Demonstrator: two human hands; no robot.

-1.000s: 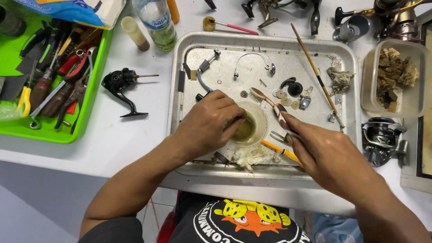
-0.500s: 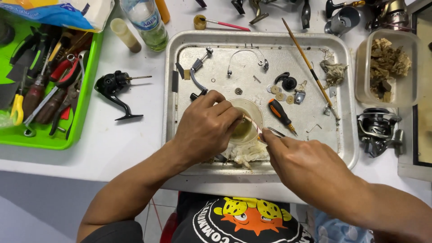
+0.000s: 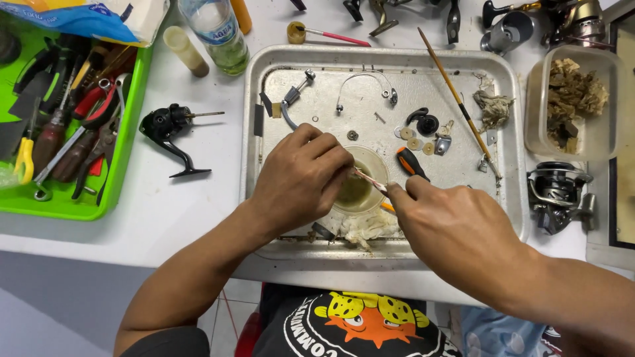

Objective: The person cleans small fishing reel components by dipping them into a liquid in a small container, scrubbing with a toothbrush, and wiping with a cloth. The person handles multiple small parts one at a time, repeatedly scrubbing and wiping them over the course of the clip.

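My left hand point(image 3: 301, 178) is curled over the left edge of a small clear bowl point(image 3: 360, 192) of yellowish liquid in a metal tray point(image 3: 264, 99); whatever its fingers pinch is hidden. My right hand point(image 3: 456, 231) holds a thin striped brush point(image 3: 369, 180) whose tip points at my left fingers over the bowl. A black-and-orange screwdriver point(image 3: 411, 162) lies just behind my right hand. A crumpled dirty tissue point(image 3: 364, 228) sits at the tray's front edge below the bowl.
The tray also holds small washers and reel parts point(image 3: 423, 132), a wire bail point(image 3: 364, 82) and a long brush point(image 3: 456, 99). A black reel body point(image 3: 169, 129) lies left of it, a green tool tray point(image 3: 66, 132) further left, a bottle point(image 3: 215, 33) behind, another reel point(image 3: 559, 192) right.
My right hand has moved left toward the bowl and brought the thin brush to my left fingers. The screwdriver it covered a second ago now lies bare on the tray. My left hand stayed put.
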